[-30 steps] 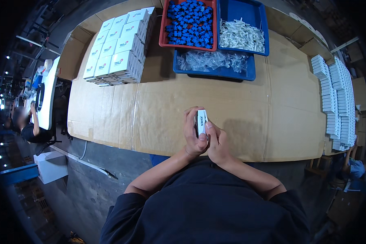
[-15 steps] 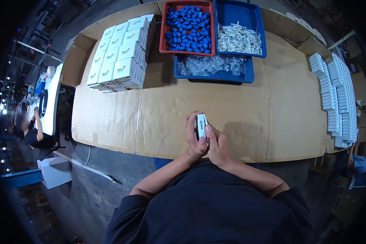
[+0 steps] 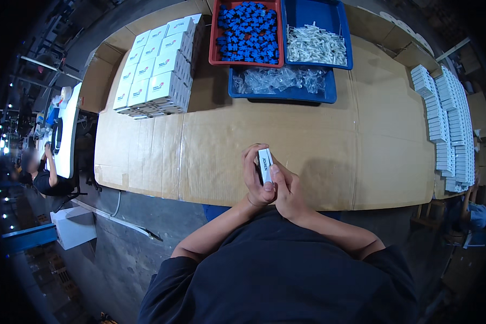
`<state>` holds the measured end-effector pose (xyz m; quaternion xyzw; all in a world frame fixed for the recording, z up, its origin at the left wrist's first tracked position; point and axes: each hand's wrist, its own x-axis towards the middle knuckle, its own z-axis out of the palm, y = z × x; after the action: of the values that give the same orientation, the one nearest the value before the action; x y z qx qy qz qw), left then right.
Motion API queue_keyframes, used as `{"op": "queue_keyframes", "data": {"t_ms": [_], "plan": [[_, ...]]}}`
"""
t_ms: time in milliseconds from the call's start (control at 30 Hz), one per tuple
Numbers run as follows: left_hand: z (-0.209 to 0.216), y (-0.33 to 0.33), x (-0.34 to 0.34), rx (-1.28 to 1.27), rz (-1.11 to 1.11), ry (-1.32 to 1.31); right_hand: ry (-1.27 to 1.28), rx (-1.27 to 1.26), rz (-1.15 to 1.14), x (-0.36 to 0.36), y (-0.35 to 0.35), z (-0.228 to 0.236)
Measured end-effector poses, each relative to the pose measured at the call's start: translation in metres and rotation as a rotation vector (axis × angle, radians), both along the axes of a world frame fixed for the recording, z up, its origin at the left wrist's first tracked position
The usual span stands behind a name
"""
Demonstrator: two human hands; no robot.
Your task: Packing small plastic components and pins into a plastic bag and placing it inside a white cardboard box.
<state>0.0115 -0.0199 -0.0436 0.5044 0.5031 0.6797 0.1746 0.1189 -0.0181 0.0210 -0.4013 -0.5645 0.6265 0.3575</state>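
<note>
Both my hands are closed round a small white box (image 3: 265, 162) with dark print along its narrow side, held above the near edge of the cardboard-covered table. My left hand (image 3: 251, 178) wraps its left side, with the fingers round the far end and the thumb at the near end. From the right, my right hand (image 3: 289, 193) grips the box too, its thumb pressed on the right edge. Its other fingers are largely hidden behind the box and the left hand.
White cartons (image 3: 154, 70) stand stacked at back left. Beyond my hands are a red tray (image 3: 213, 51) of blue parts, a blue tray (image 3: 349, 46) of white pieces and another blue tray (image 3: 286, 98) with clear plastic. Small white boxes (image 3: 448, 124) line the right side. A person (image 3: 46, 181) sits far left.
The whole view has shifted a little, so the trays and cartons sit slightly higher. Both hands keep hold of the white box, which appears tilted slightly more to the left.
</note>
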Motion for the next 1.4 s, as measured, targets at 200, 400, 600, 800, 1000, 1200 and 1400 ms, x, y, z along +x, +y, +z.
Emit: {"op": "queue_keyframes", "data": {"t_ms": [200, 400, 600, 800, 1000, 1200, 1400], "plan": [[-0.002, 0.007, -0.005, 0.01, 0.03, 0.148, 0.221, -0.01, 0.062, 0.002, 0.013, -0.016], [0.004, 0.008, -0.007, 0.017, -0.11, 0.036, 0.207, -0.184, -0.03, -0.005, 0.02, -0.004], [0.012, 0.01, -0.009, -0.029, -0.047, 0.105, 0.281, -0.201, -0.035, -0.007, 0.017, -0.007], [0.016, 0.017, -0.009, 0.053, -0.017, 0.092, 0.089, -0.031, -0.063, -0.006, 0.013, -0.001], [0.014, 0.017, -0.006, 0.073, 0.002, 0.066, -0.012, 0.01, -0.07, -0.005, 0.009, 0.003], [0.011, 0.017, -0.008, 0.099, 0.007, 0.042, -0.042, -0.068, -0.057, -0.006, 0.009, 0.008], [0.009, 0.027, -0.011, -0.028, -0.038, 0.035, 0.042, 0.0, -0.017, -0.009, 0.029, -0.005]]}}
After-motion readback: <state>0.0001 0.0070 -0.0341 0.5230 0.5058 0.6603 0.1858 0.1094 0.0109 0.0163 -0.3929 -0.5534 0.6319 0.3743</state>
